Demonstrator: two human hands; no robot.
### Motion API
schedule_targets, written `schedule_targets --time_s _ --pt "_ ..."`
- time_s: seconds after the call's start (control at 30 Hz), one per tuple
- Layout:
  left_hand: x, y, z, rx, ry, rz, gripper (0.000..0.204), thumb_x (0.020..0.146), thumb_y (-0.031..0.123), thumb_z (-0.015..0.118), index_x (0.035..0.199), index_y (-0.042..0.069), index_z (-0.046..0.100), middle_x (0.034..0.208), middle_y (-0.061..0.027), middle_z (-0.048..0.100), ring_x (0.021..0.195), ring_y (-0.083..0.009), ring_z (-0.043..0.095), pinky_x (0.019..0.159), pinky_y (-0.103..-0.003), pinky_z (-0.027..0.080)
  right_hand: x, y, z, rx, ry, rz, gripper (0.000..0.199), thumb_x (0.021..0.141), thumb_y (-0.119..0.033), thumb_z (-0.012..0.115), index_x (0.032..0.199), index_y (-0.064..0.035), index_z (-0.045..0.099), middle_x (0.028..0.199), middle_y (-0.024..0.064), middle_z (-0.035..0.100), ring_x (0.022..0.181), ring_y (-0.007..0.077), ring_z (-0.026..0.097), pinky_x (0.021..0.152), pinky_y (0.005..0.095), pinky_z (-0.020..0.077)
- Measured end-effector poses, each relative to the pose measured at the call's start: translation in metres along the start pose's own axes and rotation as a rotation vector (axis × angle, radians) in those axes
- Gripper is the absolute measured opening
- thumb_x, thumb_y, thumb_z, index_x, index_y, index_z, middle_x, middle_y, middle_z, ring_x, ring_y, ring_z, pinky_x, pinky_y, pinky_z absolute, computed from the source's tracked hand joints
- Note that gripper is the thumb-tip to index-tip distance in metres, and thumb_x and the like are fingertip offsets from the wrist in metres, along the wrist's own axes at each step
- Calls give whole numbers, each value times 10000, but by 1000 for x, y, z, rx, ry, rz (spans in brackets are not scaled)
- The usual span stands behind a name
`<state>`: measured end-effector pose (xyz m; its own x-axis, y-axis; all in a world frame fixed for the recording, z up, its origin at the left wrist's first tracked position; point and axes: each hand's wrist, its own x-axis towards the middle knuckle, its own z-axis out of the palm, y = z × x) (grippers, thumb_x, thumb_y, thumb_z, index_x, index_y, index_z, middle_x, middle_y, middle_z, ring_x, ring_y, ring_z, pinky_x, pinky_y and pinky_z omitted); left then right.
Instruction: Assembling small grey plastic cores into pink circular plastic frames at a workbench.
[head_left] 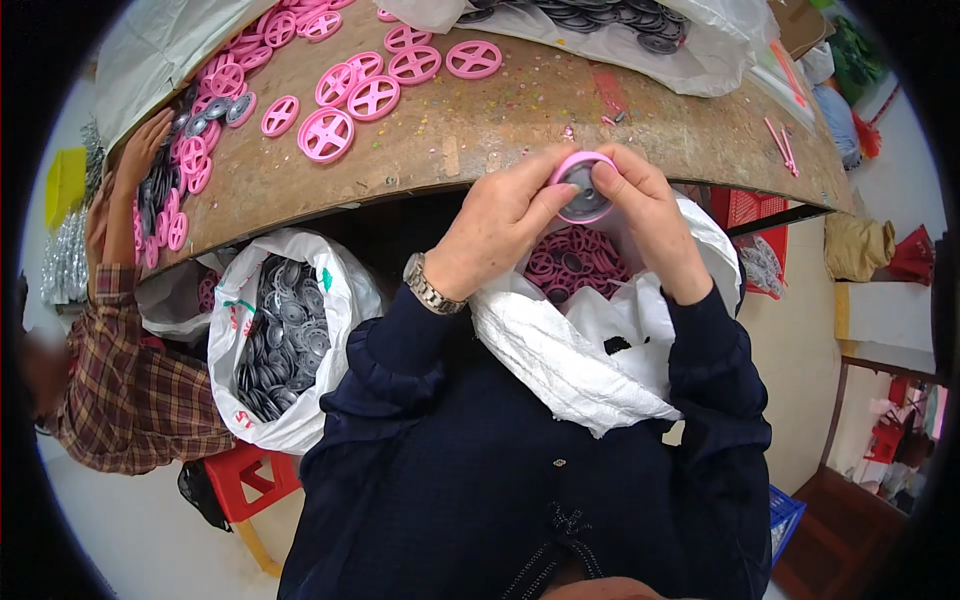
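Both my hands hold one small pink plastic wheel [583,186] with a grey disc set in its middle. My left hand [497,226], with a metal wristwatch on the wrist, pinches its left rim. My right hand [648,214] presses the right side with the thumb on the grey disc. I hold it just over the open mouth of a white woven sack [575,352] on my lap. The sack contains more pink wheels with grey centres [572,264].
A worn brown table [520,120] carries loose pink spoked wheels [345,95]. A white bag of grey discs [280,340] sits at my left on a red stool [240,475]. Another person in a plaid shirt [120,380] reaches to wheels at the table's left. A clear bag of grey discs [640,30] lies at the far side.
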<state>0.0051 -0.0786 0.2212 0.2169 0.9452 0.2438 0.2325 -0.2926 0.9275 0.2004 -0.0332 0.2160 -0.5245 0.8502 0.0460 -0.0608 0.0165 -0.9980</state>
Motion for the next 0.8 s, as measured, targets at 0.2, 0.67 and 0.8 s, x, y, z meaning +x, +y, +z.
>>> schedule_targets --time_s 0.2,0.67,0.8 --pt "45 -16 -44 830 324 515 419 857 289 705 1175 36 603 910 -156 623 887 -337 604 705 -420 512 -16 -25 -39 -698 -419 238 261 948 -234 601 1048 3 643 879 58 650 835 122 589 748 280 472" --pt "113 -77 -74 1327 345 261 403 828 422 689 1017 71 625 897 -134 639 899 -348 612 677 -474 509 57 -51 -84 -951 254 -274 183 927 -104 599 1080 -31 667 912 65 681 826 169 651 764 299 511" --pt "114 -74 -73 1218 361 226 445 778 372 736 1040 39 603 930 -146 632 922 -349 604 741 -486 496 112 -25 -133 -1432 433 -486 180 893 -121 622 1060 -73 669 994 91 687 921 281 661 797 367 528"
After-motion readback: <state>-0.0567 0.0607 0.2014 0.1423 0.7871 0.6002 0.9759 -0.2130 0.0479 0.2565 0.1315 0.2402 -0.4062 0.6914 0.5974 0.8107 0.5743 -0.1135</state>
